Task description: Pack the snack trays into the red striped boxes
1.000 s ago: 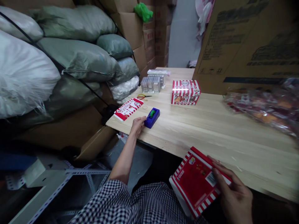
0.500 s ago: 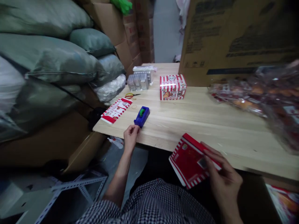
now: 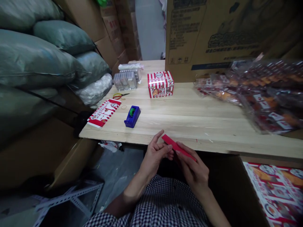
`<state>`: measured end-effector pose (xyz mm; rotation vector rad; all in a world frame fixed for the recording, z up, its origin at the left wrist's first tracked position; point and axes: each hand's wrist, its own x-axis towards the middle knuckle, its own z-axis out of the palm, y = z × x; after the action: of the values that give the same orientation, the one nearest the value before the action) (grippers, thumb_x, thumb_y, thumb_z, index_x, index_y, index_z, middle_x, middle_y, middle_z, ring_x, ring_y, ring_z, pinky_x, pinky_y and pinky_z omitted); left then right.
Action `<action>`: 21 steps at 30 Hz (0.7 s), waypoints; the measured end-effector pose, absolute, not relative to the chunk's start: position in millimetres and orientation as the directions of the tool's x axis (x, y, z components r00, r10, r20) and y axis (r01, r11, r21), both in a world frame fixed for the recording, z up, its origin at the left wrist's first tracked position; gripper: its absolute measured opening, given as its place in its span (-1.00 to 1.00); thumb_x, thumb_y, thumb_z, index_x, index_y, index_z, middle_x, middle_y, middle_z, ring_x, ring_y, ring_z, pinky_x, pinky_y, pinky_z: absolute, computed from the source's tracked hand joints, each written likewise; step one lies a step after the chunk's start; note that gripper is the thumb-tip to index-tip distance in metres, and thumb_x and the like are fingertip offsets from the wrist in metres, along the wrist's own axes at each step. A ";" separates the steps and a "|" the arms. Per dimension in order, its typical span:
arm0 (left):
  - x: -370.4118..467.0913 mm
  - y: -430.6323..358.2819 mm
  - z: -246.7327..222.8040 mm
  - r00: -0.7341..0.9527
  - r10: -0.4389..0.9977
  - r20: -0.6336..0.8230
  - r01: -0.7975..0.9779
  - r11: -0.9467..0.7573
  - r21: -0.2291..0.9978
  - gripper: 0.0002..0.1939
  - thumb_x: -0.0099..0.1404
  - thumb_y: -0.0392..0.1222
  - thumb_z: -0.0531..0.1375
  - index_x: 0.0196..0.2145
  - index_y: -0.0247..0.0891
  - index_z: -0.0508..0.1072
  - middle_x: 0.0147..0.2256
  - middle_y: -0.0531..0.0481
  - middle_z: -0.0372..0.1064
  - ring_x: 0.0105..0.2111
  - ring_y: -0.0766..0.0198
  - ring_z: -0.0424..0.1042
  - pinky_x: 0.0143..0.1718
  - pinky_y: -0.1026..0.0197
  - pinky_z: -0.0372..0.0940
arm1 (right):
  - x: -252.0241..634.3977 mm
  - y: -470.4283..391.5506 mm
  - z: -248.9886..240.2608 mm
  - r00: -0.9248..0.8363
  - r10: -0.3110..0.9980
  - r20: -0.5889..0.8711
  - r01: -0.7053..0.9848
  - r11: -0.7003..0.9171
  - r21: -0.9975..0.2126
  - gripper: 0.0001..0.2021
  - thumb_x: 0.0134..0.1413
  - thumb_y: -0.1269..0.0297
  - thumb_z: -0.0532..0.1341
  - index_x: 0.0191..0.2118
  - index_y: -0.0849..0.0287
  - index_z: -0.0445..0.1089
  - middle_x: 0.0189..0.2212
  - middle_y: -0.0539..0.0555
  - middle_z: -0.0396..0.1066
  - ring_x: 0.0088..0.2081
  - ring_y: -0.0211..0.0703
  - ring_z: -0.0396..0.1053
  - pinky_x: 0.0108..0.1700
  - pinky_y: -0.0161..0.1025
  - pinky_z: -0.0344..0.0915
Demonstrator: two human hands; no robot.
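Note:
A slim red box [image 3: 179,147] is held up on edge at the table's front, its narrow plain red side facing up. My right hand [image 3: 195,168] is closed around its right part. My left hand [image 3: 155,154] meets the box's left end; its thumb presses near the edge, the index finger points out, and the other fingers are curled. Any tape between the left fingers is too small to make out. A blue tape dispenser [image 3: 132,117] with a green core stands on the table to the left, apart from both hands.
Farther back on the wooden table [image 3: 180,113] are a red-striped box [image 3: 161,85], clear plastic cases [image 3: 125,80], scissors [image 3: 120,96] and flat printed cartons [image 3: 104,113]. Bagged goods [image 3: 260,94] lie at right. Below, an open carton holds printed sheets [image 3: 274,189]. Stuffed sacks [image 3: 42,63] line the left.
My left hand has left the tape dispenser and come right to the red box. My right hand has turned the box from its broad printed face to its narrow side. The view has shifted right.

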<state>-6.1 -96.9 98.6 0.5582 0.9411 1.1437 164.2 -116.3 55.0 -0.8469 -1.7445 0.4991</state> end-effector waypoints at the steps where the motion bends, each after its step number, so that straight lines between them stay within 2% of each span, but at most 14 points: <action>1: -5.6 -97.2 94.8 0.115 0.927 -0.356 -0.519 0.362 0.774 -0.06 0.14 -0.18 0.43 0.36 -0.28 0.07 -0.47 0.01 0.50 -0.53 0.35 0.44 -0.42 0.30 0.36 | 164.7 -116.8 52.4 -0.168 0.749 0.640 0.298 0.658 -0.692 -0.48 0.18 0.68 0.16 0.17 0.07 0.41 0.22 0.22 0.32 0.20 0.08 0.35 0.15 0.09 0.42; 5: -4.6 -97.4 80.9 0.156 0.898 -0.411 -0.481 0.432 0.763 -0.09 0.15 -0.10 0.41 0.33 -0.29 0.09 -0.45 -0.01 0.51 -0.54 0.33 0.46 -0.42 0.28 0.35 | 166.1 -119.8 47.0 -0.166 0.786 0.595 0.285 0.616 -0.734 -0.52 0.21 0.62 0.16 0.15 0.01 0.44 0.22 0.17 0.34 0.20 0.08 0.35 0.16 0.13 0.41; 8: -5.1 -94.3 68.4 0.083 0.931 -0.356 -0.270 0.365 0.891 -0.09 0.16 -0.03 0.40 0.34 -0.22 0.07 -0.38 -0.02 0.49 -0.50 0.28 0.47 -0.45 0.28 0.33 | 166.6 -120.5 54.1 -0.125 0.821 0.557 0.267 0.568 -0.778 -0.55 0.22 0.58 0.17 0.11 -0.02 0.46 0.20 0.14 0.36 0.19 0.06 0.37 0.16 0.13 0.40; 10: -6.8 -91.9 62.1 -0.079 0.980 -0.182 -0.045 0.179 0.983 -0.08 0.11 -0.02 0.43 0.32 -0.13 0.11 -0.26 -0.06 0.47 -0.37 0.24 0.48 -0.37 0.24 0.35 | 167.9 -118.8 63.3 -0.102 0.840 0.533 0.249 0.541 -0.804 -0.59 0.23 0.56 0.18 0.08 -0.03 0.48 0.18 0.13 0.38 0.16 0.04 0.39 0.14 0.11 0.41; 12: -10.8 -89.4 61.3 -0.197 0.972 0.126 0.216 -0.083 0.973 -0.10 0.06 -0.06 0.47 0.29 -0.05 0.20 -0.05 -0.13 0.40 -0.11 0.13 0.45 -0.14 0.12 0.38 | 170.9 -115.9 73.1 -0.102 0.869 0.485 0.216 0.495 -0.842 -0.64 0.24 0.54 0.18 0.04 -0.01 0.50 0.15 0.14 0.41 0.13 0.01 0.41 0.12 0.09 0.42; 14: -17.0 -85.5 66.8 -0.112 0.897 0.428 0.423 -0.347 0.837 -0.29 0.11 -0.13 0.45 0.20 0.03 0.35 0.13 -0.14 0.29 0.12 0.04 0.30 0.10 -0.04 0.28 | 175.7 -112.6 81.2 -0.121 0.898 0.423 0.174 0.438 -0.882 -0.70 0.27 0.50 0.18 -0.01 0.01 0.52 0.11 0.14 0.44 0.11 0.00 0.43 0.11 0.06 0.41; 16: -23.9 -78.7 75.6 0.114 0.815 0.569 0.469 -0.549 0.692 -0.55 0.20 -0.21 0.38 0.04 0.05 0.50 0.16 -0.07 0.32 0.25 0.01 0.17 0.23 -0.14 0.14 | 181.1 -109.3 85.7 -0.146 0.922 0.359 0.147 0.379 -0.914 -0.75 0.28 0.45 0.19 -0.05 0.02 0.54 0.08 0.13 0.47 0.09 -0.01 0.44 0.11 0.03 0.39; 17: -26.9 -74.3 79.5 0.226 0.790 0.570 0.441 -0.604 0.663 -0.65 0.24 -0.24 0.35 -0.03 0.05 0.55 0.13 -0.04 0.38 0.27 0.03 0.13 0.26 -0.16 0.10 | 183.5 -107.4 86.4 -0.160 0.930 0.331 0.137 0.353 -0.926 -0.76 0.27 0.43 0.20 -0.07 0.02 0.55 0.07 0.13 0.48 0.08 -0.01 0.45 0.11 0.02 0.38; 19: -31.3 -64.7 83.7 0.365 0.791 0.491 0.363 -0.607 0.707 -0.72 0.29 -0.25 0.30 -0.06 0.03 0.58 0.04 -0.02 0.48 0.28 0.05 0.14 0.27 -0.16 0.09 | 186.6 -102.9 84.1 -0.165 0.950 0.266 0.111 0.286 -0.952 -0.81 0.25 0.39 0.24 -0.10 0.04 0.57 0.03 0.13 0.51 0.06 -0.03 0.46 0.12 -0.02 0.37; 21: -33.0 -58.1 81.5 0.348 0.862 0.369 0.315 -0.478 0.820 -0.70 0.30 -0.19 0.29 0.00 -0.04 0.55 0.04 -0.08 0.49 0.24 0.03 0.22 0.26 -0.14 0.13 | 186.9 -97.2 78.0 -0.082 0.977 0.199 0.034 0.202 -0.979 -0.87 0.21 0.34 0.30 -0.16 0.07 0.58 -0.01 0.13 0.54 0.05 -0.03 0.47 0.13 -0.03 0.36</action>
<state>-33.0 -58.1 81.5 1.9688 1.0243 1.0887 186.9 -97.2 78.0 -1.0502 -1.3862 1.0939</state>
